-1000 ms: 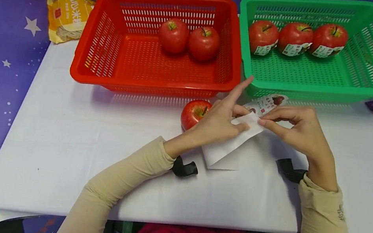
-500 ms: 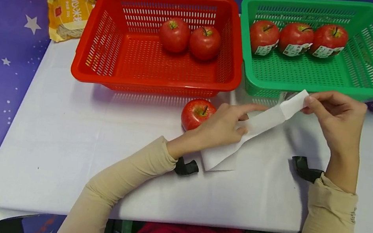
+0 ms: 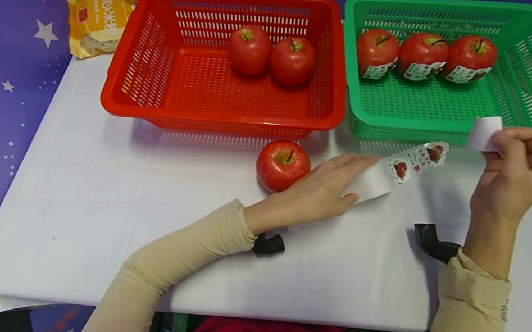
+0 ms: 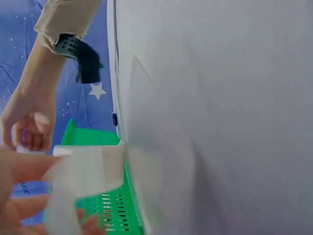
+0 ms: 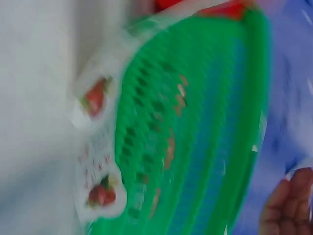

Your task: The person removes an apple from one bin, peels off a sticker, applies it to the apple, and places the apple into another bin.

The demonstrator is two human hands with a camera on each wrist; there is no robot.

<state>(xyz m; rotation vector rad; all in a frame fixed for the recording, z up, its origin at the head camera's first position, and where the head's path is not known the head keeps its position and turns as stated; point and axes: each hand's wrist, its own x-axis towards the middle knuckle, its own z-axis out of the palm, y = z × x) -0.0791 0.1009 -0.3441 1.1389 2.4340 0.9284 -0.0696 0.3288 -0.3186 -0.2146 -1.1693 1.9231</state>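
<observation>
My left hand (image 3: 321, 188) holds a sticker with apple pictures (image 3: 417, 162) between fingers and thumb. Its printed end points up to the right, and its plain white part runs under the fingers. Off to the right, my right hand (image 3: 524, 162) pinches a small piece of white paper (image 3: 486, 133), raised in front of the green basket. A red apple (image 3: 282, 164) without a visible label stands on the table beside my left hand. In the left wrist view, blurred white paper (image 4: 90, 169) lies against the fingers. The right wrist view shows the printed sticker (image 5: 100, 161), blurred.
A red basket (image 3: 211, 118) with two apples stands at the back. Right of it, a green basket (image 3: 435, 122) contains three labelled apples (image 3: 421, 56). A yellow food bag (image 3: 99, 23) lies at the back left. Black wrist-camera mounts (image 3: 434, 243) project from the sleeves.
My right hand has moved right and up, drawing the white paper away from the strip at my left hand. The printed sticker now shows beyond the left fingers. The apples stay put.
</observation>
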